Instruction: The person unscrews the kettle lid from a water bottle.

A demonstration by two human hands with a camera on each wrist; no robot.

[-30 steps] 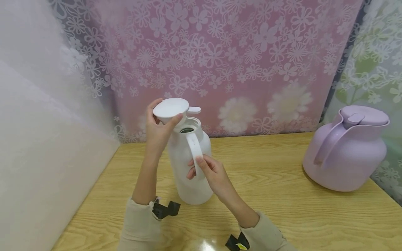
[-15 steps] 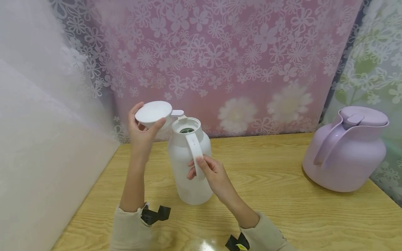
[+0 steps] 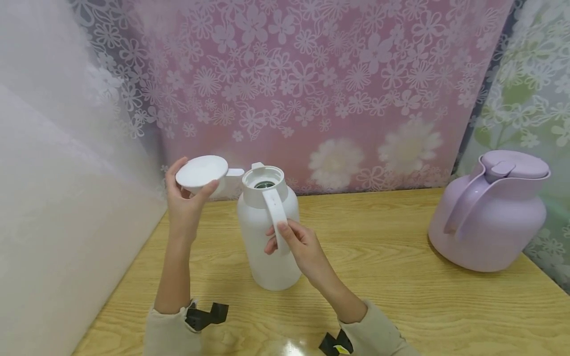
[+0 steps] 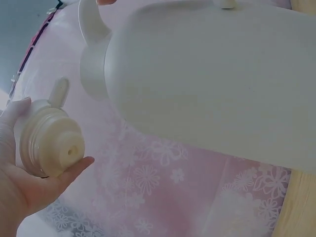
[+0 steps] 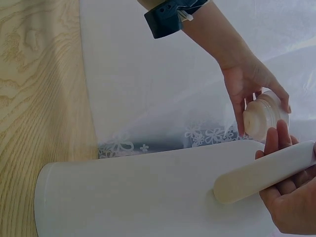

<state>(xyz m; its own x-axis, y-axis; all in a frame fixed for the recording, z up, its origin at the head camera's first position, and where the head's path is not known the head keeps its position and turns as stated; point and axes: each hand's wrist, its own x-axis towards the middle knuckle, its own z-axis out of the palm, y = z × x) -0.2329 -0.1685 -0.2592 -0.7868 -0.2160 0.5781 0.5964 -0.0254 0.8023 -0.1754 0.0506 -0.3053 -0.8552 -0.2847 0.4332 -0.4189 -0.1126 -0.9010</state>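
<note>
My left hand (image 3: pixel 184 207) grips a white round lid (image 3: pixel 202 172) by its rim, held up to the left of the white thermos jug (image 3: pixel 267 247). In the left wrist view the lid's stepped, threaded underside (image 4: pixel 54 143) faces the camera, and a small lever tab (image 4: pixel 59 93) sticks out from it. The jug stands upright with its mouth (image 3: pixel 263 178) uncovered and a dark inner opening visible. My right hand (image 3: pixel 303 247) holds the jug's handle (image 3: pixel 276 207), thumb on the near side and fingers curled behind. The right wrist view shows this handle (image 5: pixel 261 173) crossing the fingers.
A lilac jug (image 3: pixel 494 217) with its lid on stands on the wooden table (image 3: pixel 365 277) at the right. Behind rises a pink flower-patterned panel (image 3: pixel 311 99). A pale wall (image 3: pixel 67 198) borders the table's left side.
My left hand has carried the lid left and slightly down, away from above the jug's mouth, which now shows fully. My right hand and the jug have stayed in place.
</note>
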